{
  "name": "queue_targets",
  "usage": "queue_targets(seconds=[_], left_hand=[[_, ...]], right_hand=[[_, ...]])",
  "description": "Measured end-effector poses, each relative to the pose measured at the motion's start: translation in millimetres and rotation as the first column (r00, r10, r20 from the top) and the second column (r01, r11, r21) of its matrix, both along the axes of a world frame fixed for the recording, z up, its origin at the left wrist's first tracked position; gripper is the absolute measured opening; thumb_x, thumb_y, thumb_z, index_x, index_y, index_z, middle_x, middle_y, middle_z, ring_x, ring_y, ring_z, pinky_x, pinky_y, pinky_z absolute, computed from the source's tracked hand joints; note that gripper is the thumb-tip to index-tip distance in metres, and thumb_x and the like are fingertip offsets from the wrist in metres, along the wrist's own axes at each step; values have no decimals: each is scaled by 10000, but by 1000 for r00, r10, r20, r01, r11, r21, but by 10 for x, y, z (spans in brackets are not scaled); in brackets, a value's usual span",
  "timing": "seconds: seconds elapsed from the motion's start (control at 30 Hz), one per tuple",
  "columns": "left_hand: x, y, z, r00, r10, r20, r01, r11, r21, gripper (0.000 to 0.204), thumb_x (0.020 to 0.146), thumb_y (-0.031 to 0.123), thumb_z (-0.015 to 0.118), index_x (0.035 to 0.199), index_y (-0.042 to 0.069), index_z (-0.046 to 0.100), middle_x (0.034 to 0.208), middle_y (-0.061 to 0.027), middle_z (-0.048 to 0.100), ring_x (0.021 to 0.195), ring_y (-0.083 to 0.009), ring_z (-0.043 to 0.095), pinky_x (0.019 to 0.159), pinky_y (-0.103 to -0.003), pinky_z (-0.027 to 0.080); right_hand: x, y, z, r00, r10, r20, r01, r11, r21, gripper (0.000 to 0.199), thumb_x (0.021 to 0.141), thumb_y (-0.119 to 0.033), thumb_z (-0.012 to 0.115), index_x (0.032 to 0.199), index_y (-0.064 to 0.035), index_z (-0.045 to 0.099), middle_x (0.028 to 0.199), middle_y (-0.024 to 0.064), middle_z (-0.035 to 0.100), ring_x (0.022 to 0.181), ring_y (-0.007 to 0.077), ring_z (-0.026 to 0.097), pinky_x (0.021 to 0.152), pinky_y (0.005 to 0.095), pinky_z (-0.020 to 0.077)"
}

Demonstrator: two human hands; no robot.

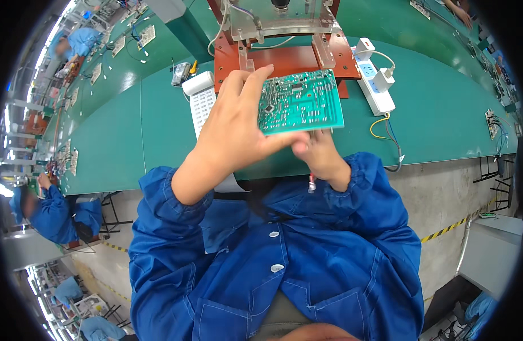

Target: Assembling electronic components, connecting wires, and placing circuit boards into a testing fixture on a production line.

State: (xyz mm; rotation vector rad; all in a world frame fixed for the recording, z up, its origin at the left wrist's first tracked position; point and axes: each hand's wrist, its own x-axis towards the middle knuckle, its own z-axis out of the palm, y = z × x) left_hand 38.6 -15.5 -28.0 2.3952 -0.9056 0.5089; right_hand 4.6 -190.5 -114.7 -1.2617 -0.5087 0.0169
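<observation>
A green circuit board (302, 103) is held up over the near part of the bench, its soldered face toward me and slightly tilted. My left hand (234, 116) grips it by its left side, fingers at the upper edge and thumb along the lower edge. Beneath the board's lower edge is my right hand (323, 152), its fingers partly hidden behind the board. A short piece with red and white parts (312, 183) hangs below that hand; what it belongs to is unclear. Just beyond the board stands a red-brown fixture (284, 57) with clear plastic parts.
A strip of printed labels (203, 108) lies left of the fixture, near a small grey device (181, 74). On the right, a white power strip (376, 94) holds plugs and trails wires. The green bench (108, 136) ends close to my body. Other people work at the left.
</observation>
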Motion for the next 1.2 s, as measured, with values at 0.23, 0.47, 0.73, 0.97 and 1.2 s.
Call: queue_targets(seconds=[0.23,0.47,0.73,0.97,1.2], left_hand=[[101,-57,18,985,131,111,-135,990,31,898,611,388,852,1298,-79,512,1080,-211,525,1012,-369,567,879,-428,506],[113,-21,131,979,120,162,-135,987,86,892,610,374,855,1292,-81,505,1077,-202,523,1019,-378,563,890,-423,506],[-83,110,363,966,71,247,-94,992,80,725,735,259,818,1329,-10,501,1240,-205,578,1125,-342,599,892,-413,501],[171,217,417,940,177,291,-134,978,-161,439,787,179,759,1164,-4,624,1010,-129,641,850,-237,634,672,-326,477],[707,164,725,840,278,466,-113,929,-352,260,827,188,716,1017,13,685,890,-83,643,743,-176,579,662,-305,434]], right_hand=[[54,155,107,974,-136,-180,150,987,64,427,977,-369,513,1182,1,564,772,15,534,628,72,432,545,253,337],[76,228,178,989,-89,-118,110,978,176,464,964,-321,564,1291,6,530,1201,126,593,1036,184,558,916,329,440],[424,181,52,965,-209,-160,231,964,133,229,1003,-286,468,962,-66,516,722,14,497,517,90,404,471,256,299],[1069,177,9,953,-221,-207,244,965,96,393,1017,-403,454,747,-120,495,583,-34,372,499,76,337,471,270,264],[1088,158,-116,958,-192,-214,218,970,104,414,1042,-361,445,1032,20,608,902,31,597,854,130,492,811,311,432]])
